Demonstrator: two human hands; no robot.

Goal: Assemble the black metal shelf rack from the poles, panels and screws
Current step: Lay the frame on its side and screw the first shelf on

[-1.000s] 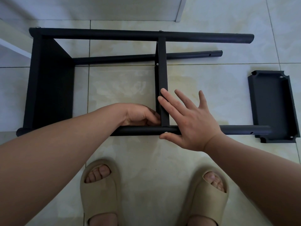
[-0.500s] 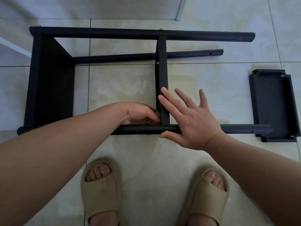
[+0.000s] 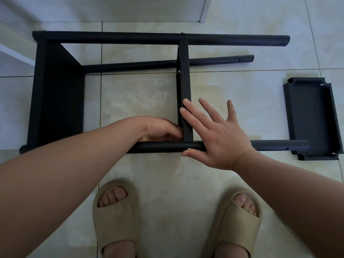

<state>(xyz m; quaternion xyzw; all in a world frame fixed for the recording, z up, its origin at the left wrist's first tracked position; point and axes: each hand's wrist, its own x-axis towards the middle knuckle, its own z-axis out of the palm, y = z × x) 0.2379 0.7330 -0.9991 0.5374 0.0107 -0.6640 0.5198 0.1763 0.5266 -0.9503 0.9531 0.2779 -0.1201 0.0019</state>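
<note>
The black rack lies on its side on the tiled floor. Its end panel stands at the left and the middle panel joins the far pole to the near pole. A third pole lies behind. My right hand rests flat with fingers spread on the middle panel and near pole, thumb beside a silver screw head. My left hand is curled behind the near pole at the panel's left corner. A small silvery glint shows at its fingers, but what they hold is hidden.
A loose black panel lies on the floor at the right, partly under the near pole's end. My feet in beige sandals stand just in front of the rack. A white furniture edge is at the far left.
</note>
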